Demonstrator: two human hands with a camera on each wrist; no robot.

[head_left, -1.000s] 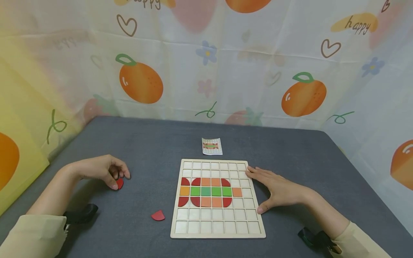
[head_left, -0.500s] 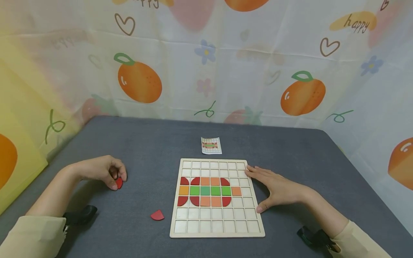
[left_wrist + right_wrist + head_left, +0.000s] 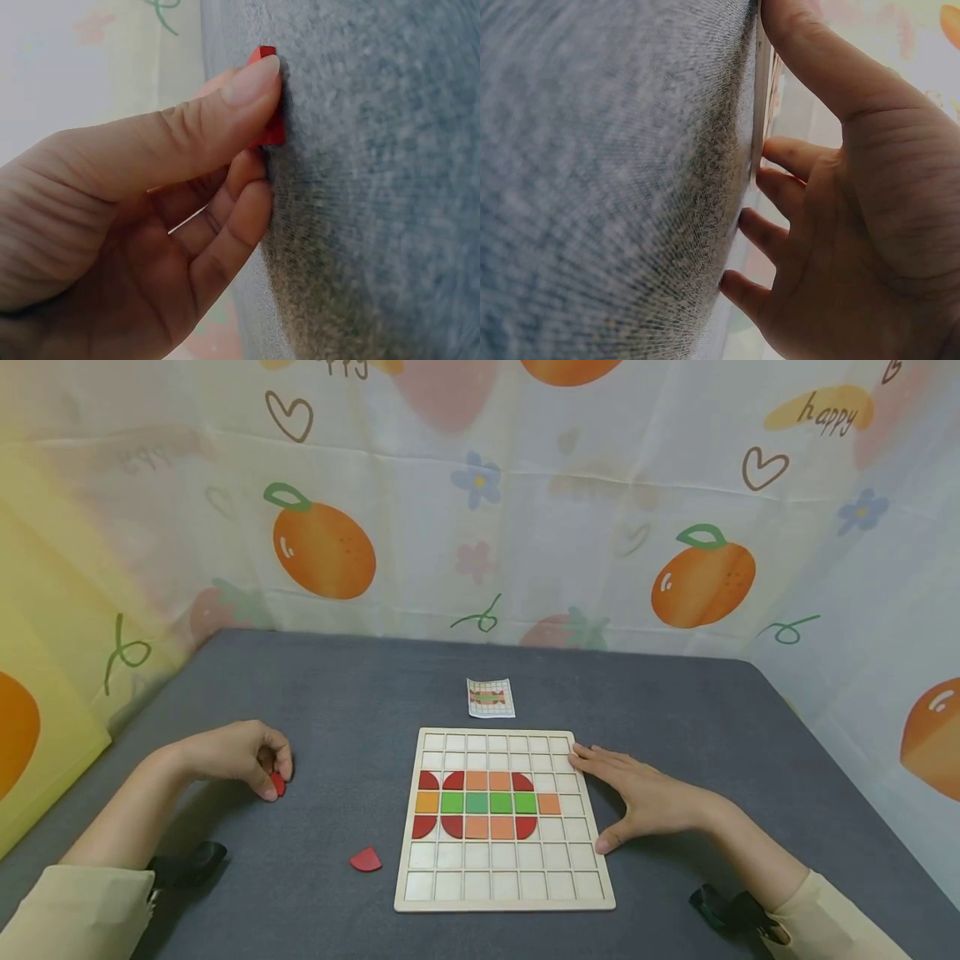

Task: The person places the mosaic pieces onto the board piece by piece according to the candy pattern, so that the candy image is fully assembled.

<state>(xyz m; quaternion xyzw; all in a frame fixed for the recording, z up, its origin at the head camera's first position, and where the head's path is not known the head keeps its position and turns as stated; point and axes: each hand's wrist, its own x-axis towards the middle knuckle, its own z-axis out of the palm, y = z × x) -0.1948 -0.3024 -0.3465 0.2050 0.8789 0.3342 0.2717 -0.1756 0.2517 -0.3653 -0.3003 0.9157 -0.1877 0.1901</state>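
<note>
My left hand (image 3: 236, 758) pinches a small red tile (image 3: 278, 783) between thumb and fingers, low at the tablecloth on the left. In the left wrist view the thumb covers most of this tile (image 3: 274, 135), so its full shape is hidden. On the right, my right hand (image 3: 656, 797) spreads its fingers and touches the right edge of a pale gridded board (image 3: 504, 906). The right wrist view has the thumb and fingertips of that hand (image 3: 832, 172) along the board's side. Red rounded tiles (image 3: 453, 828), with green, teal, salmon and orange squares (image 3: 501, 803), fill several middle cells.
A loose red quarter-circle tile (image 3: 366, 860) lies on the dark grey tablecloth (image 3: 315, 693) left of the board. Behind the board lies a small printed card (image 3: 491, 698) with a coloured grid pattern. A fruit-print curtain (image 3: 420, 527) hangs at the back.
The fingers of my left hand have drawn in closer around the red tile. My right hand has stayed at the board's edge, and the tiles on the board are unchanged.
</note>
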